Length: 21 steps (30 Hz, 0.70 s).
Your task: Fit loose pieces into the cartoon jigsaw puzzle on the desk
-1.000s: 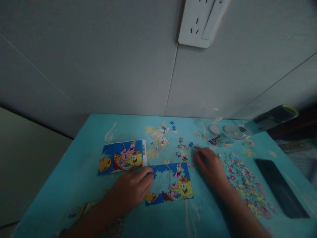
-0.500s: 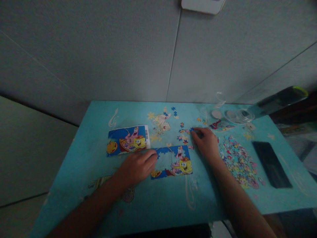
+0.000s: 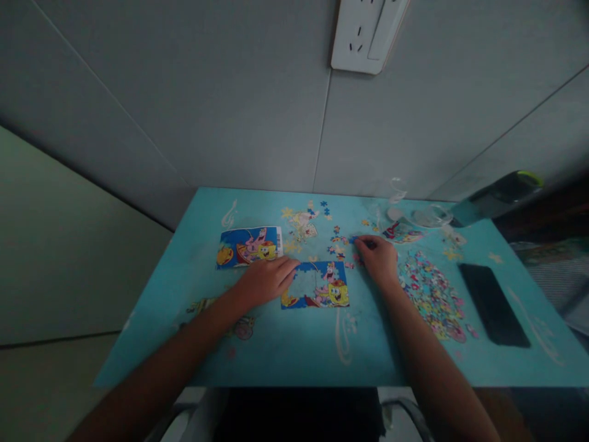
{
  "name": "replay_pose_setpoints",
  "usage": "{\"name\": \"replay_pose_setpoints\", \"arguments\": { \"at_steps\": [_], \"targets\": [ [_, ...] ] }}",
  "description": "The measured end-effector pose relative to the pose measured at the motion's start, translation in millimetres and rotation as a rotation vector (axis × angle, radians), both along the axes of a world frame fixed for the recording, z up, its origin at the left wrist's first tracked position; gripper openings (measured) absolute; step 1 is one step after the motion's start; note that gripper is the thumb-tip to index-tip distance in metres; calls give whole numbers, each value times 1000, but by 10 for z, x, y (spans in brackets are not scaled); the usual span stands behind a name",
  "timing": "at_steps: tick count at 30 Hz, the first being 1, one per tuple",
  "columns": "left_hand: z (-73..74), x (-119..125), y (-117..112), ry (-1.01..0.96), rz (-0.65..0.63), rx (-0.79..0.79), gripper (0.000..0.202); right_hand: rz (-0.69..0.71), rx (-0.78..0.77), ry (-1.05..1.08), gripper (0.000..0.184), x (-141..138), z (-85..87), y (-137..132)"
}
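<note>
Likely picking: right hand [image 3: 378,258] is touching piece [image 3: 353,240], left hand [image 3: 270,279] is steadying puzzle [image 3: 339,294]; can't tell either grip; lifting probably needs pinching.

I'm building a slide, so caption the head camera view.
Left hand at a partly built jigsaw, right hand at a blue piece, loose pieces spread nearby.

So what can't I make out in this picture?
All in the head view:
Partly built puzzle: upper-left corner hidden by the left hand.
Right hand: too small and dim to tell whether it pinches the blue piece.
Wall socket: top cut off by the picture's upper edge.
Barcode: too small to read.
</note>
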<state>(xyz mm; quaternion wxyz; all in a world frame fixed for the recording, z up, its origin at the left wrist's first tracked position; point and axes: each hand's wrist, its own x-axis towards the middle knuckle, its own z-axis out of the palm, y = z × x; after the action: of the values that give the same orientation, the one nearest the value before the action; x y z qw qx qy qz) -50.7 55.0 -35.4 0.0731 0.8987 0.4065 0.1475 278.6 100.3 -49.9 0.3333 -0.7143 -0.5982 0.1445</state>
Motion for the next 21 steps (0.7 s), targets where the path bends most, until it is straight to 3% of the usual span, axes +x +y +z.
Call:
{"name": "replay_pose_setpoints", "arguments": {
  "at_steps": [13,21],
  "targets": [
    [219,127,129,104,-33,-8,28,151,60,71,36,22,44,-76],
    [180,100,212,55,-56,-11,23,164,43,121,31,73,40,-203]
  ]
}}
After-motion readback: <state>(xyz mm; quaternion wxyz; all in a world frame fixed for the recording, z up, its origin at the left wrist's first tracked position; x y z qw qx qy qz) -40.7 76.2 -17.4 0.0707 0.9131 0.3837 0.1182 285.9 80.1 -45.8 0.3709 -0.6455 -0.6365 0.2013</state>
